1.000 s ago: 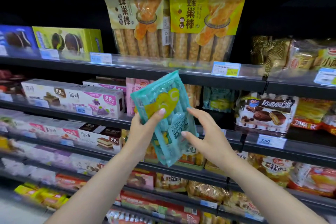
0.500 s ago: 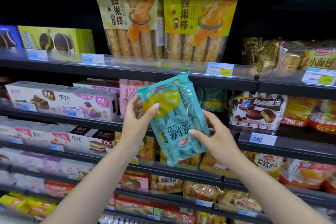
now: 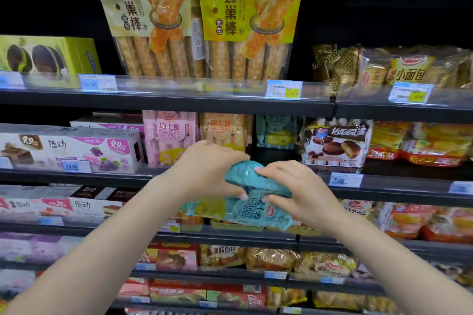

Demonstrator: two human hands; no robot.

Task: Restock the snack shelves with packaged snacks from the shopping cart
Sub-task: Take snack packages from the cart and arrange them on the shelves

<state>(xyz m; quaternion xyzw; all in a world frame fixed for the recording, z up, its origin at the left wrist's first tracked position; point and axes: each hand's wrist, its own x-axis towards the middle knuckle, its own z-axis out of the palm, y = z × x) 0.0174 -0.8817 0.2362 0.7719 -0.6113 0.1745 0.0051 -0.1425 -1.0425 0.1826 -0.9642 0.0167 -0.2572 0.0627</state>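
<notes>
Holding the teal snack pack [image 3: 245,202] between both hands, I have it out in front of the shelf's front edge [image 3: 163,180], not yet resting on anything. My left hand [image 3: 204,169] curls over its upper left end, thumb underneath; my right hand [image 3: 294,186] pinches the crumpled top from the right, fingers bent round the wrapper. The pack is folded over on itself: its top bulges between my hands and its printed lower part hangs down and left, so its long axis runs roughly sideways and slightly tilted rather than upright. The relation that matters is that the open slot [image 3: 273,156] lies just beyond and above my hands, a dark gap on the shelf with matching teal packs [image 3: 275,132] standing at its back. To its left stands an orange pack [image 3: 225,130], and further left a pink pack [image 3: 169,135]; to its right is the chocolate pie bag [image 3: 335,143]. I judge my right hand is nearer the gap. The pack will need standing upright before it slides in, and the shelf above [image 3: 163,100] limits headroom.
</notes>
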